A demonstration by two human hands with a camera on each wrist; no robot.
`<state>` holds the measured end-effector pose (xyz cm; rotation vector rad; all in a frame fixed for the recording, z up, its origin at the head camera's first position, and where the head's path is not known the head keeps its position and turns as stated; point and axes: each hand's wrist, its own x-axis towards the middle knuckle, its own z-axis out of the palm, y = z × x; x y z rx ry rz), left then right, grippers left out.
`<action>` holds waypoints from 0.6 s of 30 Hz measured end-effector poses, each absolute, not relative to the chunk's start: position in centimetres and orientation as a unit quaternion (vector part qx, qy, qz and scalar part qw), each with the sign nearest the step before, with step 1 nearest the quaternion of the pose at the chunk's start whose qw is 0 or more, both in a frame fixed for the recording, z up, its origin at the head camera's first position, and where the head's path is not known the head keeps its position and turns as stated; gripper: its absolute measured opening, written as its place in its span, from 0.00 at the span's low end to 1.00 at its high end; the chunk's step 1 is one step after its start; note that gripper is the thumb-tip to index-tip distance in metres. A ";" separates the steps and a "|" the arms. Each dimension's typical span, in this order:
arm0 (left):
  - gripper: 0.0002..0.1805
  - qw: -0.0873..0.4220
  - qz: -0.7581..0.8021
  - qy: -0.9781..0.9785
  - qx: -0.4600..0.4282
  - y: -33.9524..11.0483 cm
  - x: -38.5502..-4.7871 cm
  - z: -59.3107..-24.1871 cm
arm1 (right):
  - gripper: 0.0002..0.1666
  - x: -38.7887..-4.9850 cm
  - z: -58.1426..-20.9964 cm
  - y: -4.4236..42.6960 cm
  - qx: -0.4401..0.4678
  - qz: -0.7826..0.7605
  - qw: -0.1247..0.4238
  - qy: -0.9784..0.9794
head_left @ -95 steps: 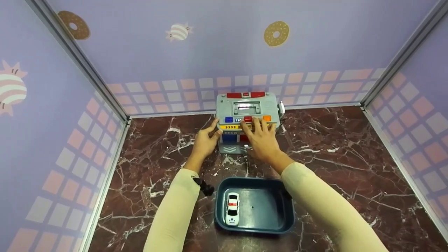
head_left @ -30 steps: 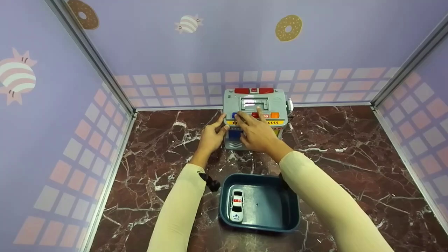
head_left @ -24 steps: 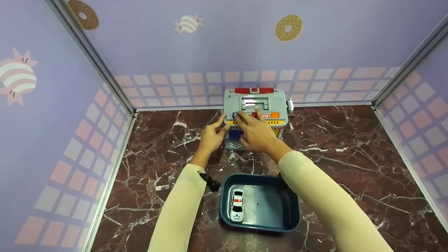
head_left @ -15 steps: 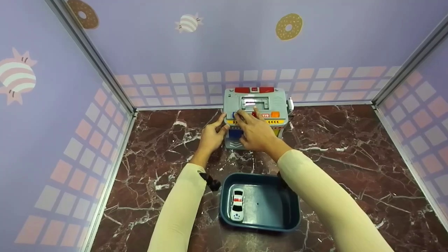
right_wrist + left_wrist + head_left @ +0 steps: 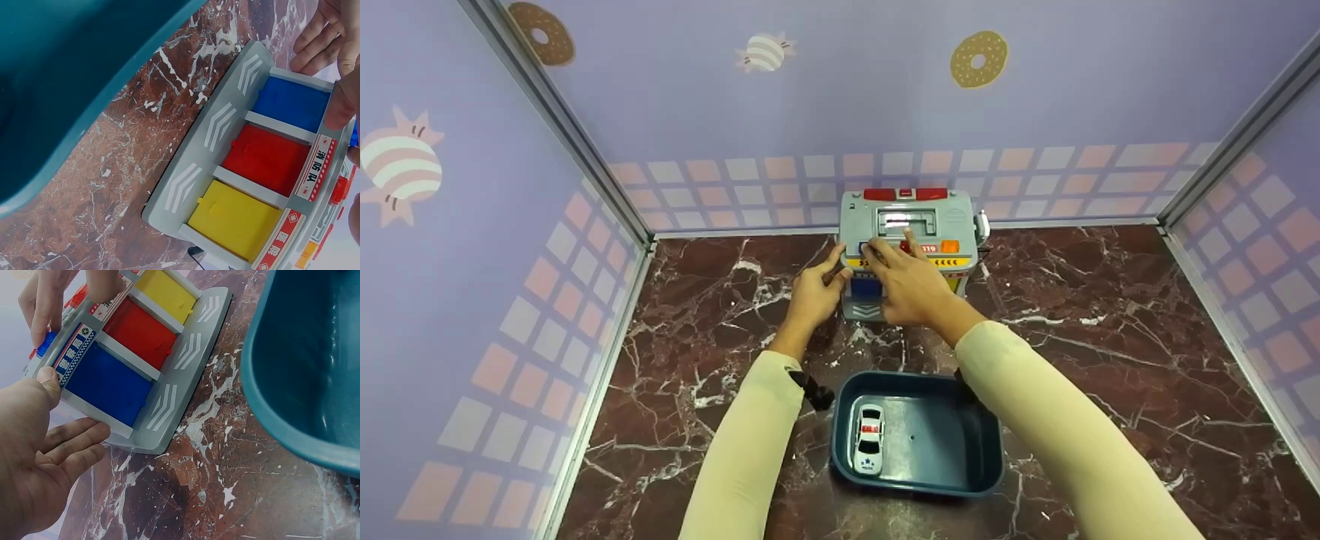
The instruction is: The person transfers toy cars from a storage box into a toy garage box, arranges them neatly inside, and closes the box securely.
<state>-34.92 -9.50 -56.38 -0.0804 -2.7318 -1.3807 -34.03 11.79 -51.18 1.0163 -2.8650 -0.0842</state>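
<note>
The long sleeves (image 5: 746,442) are pale cream, with a black wrist device (image 5: 814,391).

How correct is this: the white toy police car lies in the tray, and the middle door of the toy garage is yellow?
Partly: the middle door of the toy garage is red, as the right wrist view shows. The toy police car lies in the tray.

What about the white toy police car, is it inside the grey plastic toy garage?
No, the head view shows the white toy police car lying in the dark blue plastic tub, apart from the grey garage.
</note>
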 end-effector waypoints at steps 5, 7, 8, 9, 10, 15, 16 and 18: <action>0.31 0.040 -0.451 -0.892 -0.024 -9.5 -35.0 -56.5 | 0.61 -34.1 -51.0 11.8 0.332 -0.028 0.033 -0.942; 0.32 0.044 -0.449 -0.892 -0.026 -9.4 -35.0 -56.5 | 0.62 -34.1 -50.9 11.8 0.330 -0.029 0.027 -0.943; 0.32 0.044 -0.448 -0.893 -0.027 -9.4 -35.0 -56.5 | 0.63 -34.1 -50.8 11.8 0.330 -0.032 0.025 -0.943; 0.32 0.044 -0.447 -0.893 -0.027 -9.4 -35.0 -56.5 | 0.63 -34.0 -50.8 11.8 0.329 -0.032 0.023 -0.943; 0.32 0.044 -0.446 -0.894 -0.028 -9.4 -35.0 -56.5 | 0.63 -34.0 -50.8 11.8 0.329 -0.034 0.021 -0.943; 0.32 0.041 -0.449 -0.892 -0.031 -9.5 -34.9 -56.4 | 0.64 -34.0 -50.8 11.8 0.329 -0.040 0.017 -0.943; 0.32 0.041 -0.449 -0.892 -0.031 -9.5 -34.9 -56.4 | 0.64 -34.0 -50.7 11.7 0.329 -0.042 0.016 -0.943; 0.31 0.042 -0.447 -0.893 -0.032 -9.5 -34.9 -56.4 | 0.64 -34.1 -50.7 11.7 0.327 -0.041 0.013 -0.944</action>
